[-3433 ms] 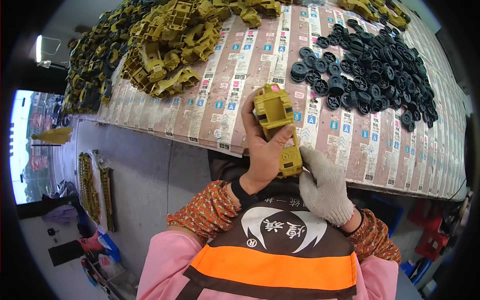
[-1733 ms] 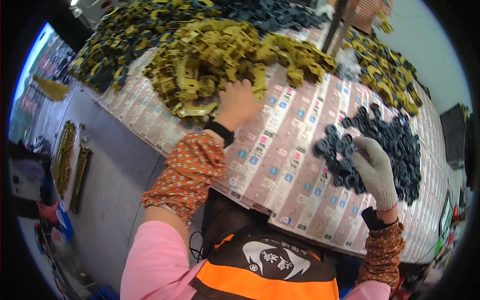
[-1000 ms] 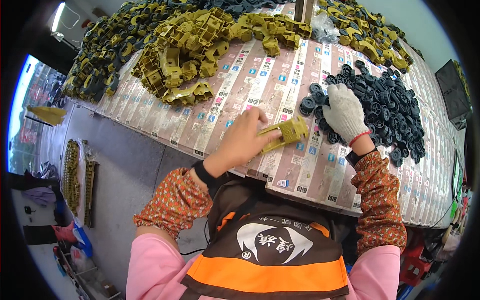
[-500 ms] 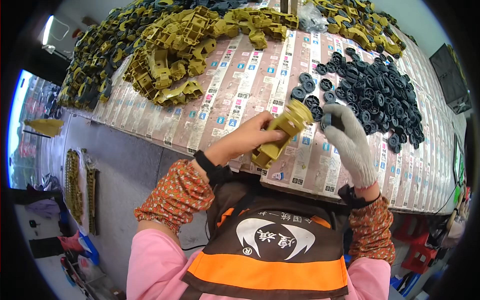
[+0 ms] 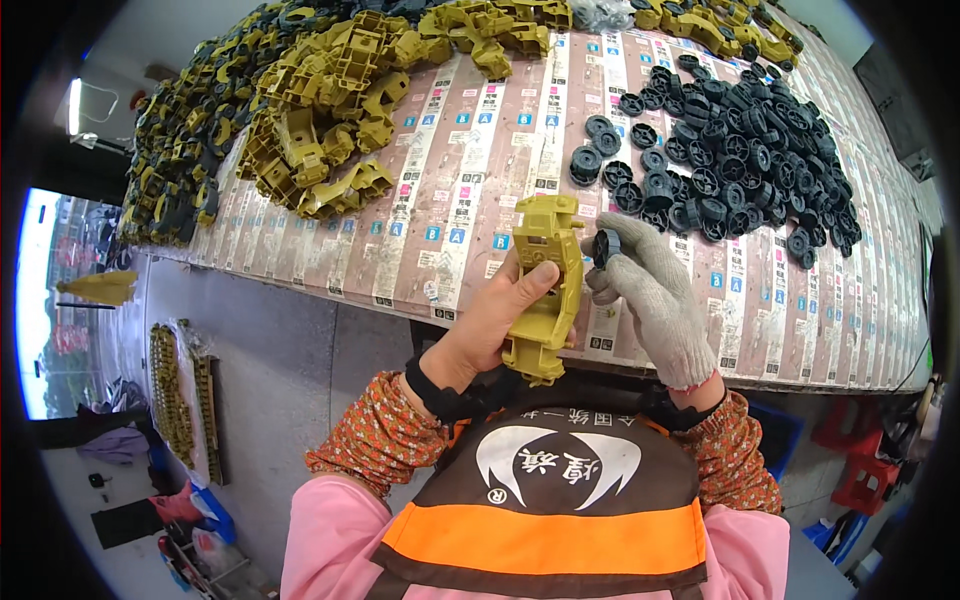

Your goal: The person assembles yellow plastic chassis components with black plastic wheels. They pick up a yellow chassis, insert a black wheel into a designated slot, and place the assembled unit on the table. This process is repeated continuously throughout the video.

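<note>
Left hand (image 5: 492,312): bare, curled around the long yellow plastic body (image 5: 546,318), thumb pressed on its upward face, fingers wrapped behind and mostly hidden. Firm-looking hold, no slack visible. Body is off the surface, long axis running roughly away from the wearer, upper end leaning slightly right. In view it crosses the near edge of the worktop (image 5: 480,135), lower end in front of the apron (image 5: 440,480).

Right hand (image 5: 660,315): white knit glove, half closed. Thumb and forefinger pinch one dark wheel (image 5: 606,247) by its rim, wheel standing roughly edge-on. Other fingers are bent under, partly hidden. Wheel sits just right of the body's upper half, narrow gap between them, so not fitted. Can't tell whether the lower gloved fingers touch the body.

So body is between the hands, gripped by left only as far as I can see.

Around it: loose wheel pile (image 5: 740,150) on worktop, beyond and right of right hand. Heap of yellow bodies (image 5: 365,50) beyond and left of left hand. Mixed yellow-and-dark heap (image 5: 180,150) at far left.
</note>
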Tool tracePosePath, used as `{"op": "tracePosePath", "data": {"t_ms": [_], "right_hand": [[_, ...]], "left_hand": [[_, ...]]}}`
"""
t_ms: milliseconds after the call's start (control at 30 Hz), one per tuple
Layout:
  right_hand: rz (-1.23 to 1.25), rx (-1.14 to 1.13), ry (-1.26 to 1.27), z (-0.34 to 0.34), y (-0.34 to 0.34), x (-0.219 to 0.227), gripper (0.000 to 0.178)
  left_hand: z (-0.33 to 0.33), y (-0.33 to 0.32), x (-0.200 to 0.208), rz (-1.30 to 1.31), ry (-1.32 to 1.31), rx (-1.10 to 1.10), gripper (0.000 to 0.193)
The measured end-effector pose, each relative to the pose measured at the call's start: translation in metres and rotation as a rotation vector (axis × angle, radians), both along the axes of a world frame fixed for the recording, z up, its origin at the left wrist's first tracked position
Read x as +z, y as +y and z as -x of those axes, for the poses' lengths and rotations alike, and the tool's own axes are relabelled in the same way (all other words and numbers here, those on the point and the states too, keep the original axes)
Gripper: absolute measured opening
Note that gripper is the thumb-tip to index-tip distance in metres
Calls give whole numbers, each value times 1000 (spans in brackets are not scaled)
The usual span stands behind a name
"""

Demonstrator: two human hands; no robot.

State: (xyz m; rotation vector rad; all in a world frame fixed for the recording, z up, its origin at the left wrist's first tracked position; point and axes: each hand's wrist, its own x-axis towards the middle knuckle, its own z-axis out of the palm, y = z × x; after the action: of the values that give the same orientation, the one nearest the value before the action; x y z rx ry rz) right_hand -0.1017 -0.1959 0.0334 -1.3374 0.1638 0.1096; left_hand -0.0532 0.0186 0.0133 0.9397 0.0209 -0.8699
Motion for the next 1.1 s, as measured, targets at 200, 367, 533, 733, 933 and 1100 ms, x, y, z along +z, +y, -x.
{"op": "tracePosePath", "data": {"t_ms": [200,367,533,733,933,1100], "right_hand": [[-193,-6,-20,-1,-1,-15,50],[-116,-28,27,0,1,-12,49],[190,-48,43,7,7,3,51],[622,-13,-181,19,4,-8,53],[869,-12,-284,17,5,-9,54],[886,26,-191,19,1,-9,58]], "left_hand": [[15,-2,1,-74,-23,-52,58],[18,-6,-3,-129,-74,-36,56],[18,-7,-13,-207,-247,-47,57],[22,-7,-16,-259,-430,-163,63],[31,-13,-23,-289,-427,-134,65],[35,-19,-31,-456,-640,-114,68]]}}
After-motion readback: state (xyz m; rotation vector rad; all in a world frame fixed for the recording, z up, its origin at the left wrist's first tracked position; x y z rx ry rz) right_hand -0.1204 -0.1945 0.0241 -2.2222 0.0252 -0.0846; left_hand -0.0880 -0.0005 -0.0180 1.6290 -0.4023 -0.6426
